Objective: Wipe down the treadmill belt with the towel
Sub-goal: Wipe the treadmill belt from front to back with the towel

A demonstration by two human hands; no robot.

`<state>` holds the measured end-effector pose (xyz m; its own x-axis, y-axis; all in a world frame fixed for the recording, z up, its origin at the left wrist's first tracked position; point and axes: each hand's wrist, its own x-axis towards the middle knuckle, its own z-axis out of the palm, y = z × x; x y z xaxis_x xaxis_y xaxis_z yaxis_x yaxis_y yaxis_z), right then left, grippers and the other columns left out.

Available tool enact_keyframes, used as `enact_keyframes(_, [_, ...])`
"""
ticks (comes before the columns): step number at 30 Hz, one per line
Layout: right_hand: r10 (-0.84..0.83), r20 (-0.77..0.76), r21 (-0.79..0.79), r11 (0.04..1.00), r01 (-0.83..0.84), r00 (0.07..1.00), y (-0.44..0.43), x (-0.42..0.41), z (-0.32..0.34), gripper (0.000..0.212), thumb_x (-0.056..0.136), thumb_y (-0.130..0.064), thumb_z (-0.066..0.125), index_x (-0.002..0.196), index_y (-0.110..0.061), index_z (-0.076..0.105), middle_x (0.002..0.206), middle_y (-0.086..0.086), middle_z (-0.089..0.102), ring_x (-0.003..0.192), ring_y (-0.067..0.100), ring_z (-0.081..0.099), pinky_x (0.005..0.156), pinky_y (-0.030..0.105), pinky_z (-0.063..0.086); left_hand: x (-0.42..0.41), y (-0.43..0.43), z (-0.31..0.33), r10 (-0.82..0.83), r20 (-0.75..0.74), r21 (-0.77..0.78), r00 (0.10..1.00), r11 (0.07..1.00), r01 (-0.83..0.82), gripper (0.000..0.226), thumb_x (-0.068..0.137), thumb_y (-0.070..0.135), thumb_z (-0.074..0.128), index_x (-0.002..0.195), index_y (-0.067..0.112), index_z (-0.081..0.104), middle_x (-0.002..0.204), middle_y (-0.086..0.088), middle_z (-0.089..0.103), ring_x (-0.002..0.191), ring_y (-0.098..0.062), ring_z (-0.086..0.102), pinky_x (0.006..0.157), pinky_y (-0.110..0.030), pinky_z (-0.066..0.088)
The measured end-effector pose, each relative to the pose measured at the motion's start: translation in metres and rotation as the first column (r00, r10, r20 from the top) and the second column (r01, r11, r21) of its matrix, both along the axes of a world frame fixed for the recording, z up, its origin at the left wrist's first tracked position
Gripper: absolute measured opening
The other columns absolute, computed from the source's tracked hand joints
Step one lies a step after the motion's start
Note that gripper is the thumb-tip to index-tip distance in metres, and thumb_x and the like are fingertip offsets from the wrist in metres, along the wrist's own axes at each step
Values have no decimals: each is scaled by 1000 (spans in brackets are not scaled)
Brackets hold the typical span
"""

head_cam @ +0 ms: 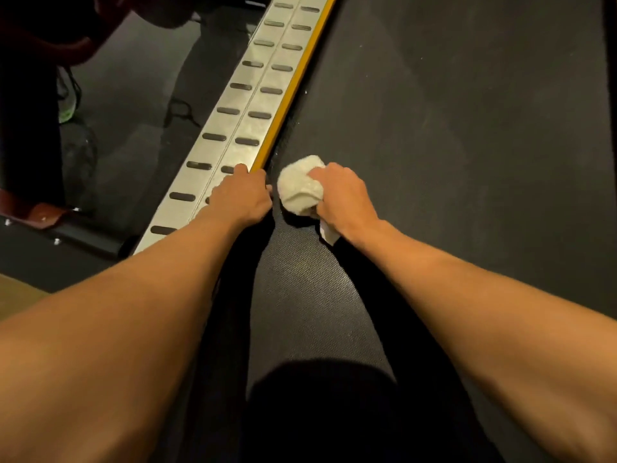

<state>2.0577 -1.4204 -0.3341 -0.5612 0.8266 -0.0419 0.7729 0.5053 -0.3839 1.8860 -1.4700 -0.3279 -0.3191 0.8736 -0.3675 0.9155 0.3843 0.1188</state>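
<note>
Right grip closed around a bunched white towel, fingers curled over the wad, knuckles up; a loose towel corner sticks out under the wrist on the near side. The towel is pressed down on the black treadmill belt, at the belt's left edge, just beside the yellow edge strip but not on it. Left grip sits on the silver side rail at the near end of the yellow strip, palm down, fingers bent, thumb toward the belt gap; can't tell if it clasps the rail edge or just rests there. The two hands are near each other, not touching, with a narrow dark gap between them. The rail carries two rows of dark oval slots and runs diagonally from near left to far right. Both bare forearms reach in from the near edge. A dark-clothed knee is on the belt at near centre. Dark floor lies left of the rail. The belt surface shows fine dotted texture close up and faint pale specks farther out.
</note>
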Motion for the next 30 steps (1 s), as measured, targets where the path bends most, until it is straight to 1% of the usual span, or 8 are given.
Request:
enact_keyframes(2, [45,-7,-55,997,-45,999,-14,-8,-1,42,76,-4,57,114,-21,62,106,10,57,96,32,54,74,36,45,-2,3,3,27,74,30,997,999,-29,36,101,29,38,128,9,53,127,-21,49,107,-40,55,92,-43,44])
enact_keyframes(6, [342,-38,-100,934,-344,939,-63,-11,11,17,74,-4,61,79,-19,53,84,2,54,83,26,54,62,36,46,-10,-1,4,32,208,105,978,993,-55,34,102,28,38,113,7,62,113,-19,60,95,-34,59,84,-40,48])
enact_keyframes(8, [233,-32,-50,971,-234,972,-39,-17,13,17,76,-15,69,92,-16,63,93,4,58,87,26,55,64,35,45,-10,-6,7,61,275,141,959,985,-104,33,101,26,38,106,4,63,107,-17,63,92,-31,58,77,-34,43])
enact_keyframes(12, [34,37,13,999,-35,999,-6,-25,0,32,80,-2,55,108,-16,61,102,10,56,94,32,53,66,35,41,-7,-19,7,170,324,214,931,945,-247,32,101,28,36,108,7,60,105,-9,62,89,-23,51,76,-30,36])
enact_keyframes(17, [461,4,-101,883,-458,888,-82,-27,11,21,81,-7,62,99,-18,62,89,2,52,86,24,49,62,36,40,-6,-42,6,280,340,212,898,907,-363,25,100,34,43,105,14,57,103,-8,65,93,-27,59,87,-42,50])
enact_keyframes(20, [394,18,-82,916,-392,919,-62,-25,18,32,79,-16,71,110,-21,63,100,4,57,92,25,52,73,41,49,-5,-68,8,328,269,195,906,902,-385,24,98,34,45,107,13,54,100,-9,63,90,-28,59,84,-45,52])
enact_keyframes(24, [237,131,-53,971,-232,963,-52,-22,11,45,85,-4,58,127,-17,55,118,11,53,103,32,49,81,41,47,-6,-107,5,403,178,117,898,897,-426,24,98,36,47,107,15,52,101,-10,62,88,-31,60,84,-47,53])
enact_keyframes(30, [447,99,-135,891,-433,889,-124,-11,21,40,82,-2,56,120,-16,58,109,8,54,99,30,49,67,37,41,23,-130,18,303,208,117,930,936,-331,25,101,28,44,113,11,58,110,-10,64,99,-27,60,84,-39,48])
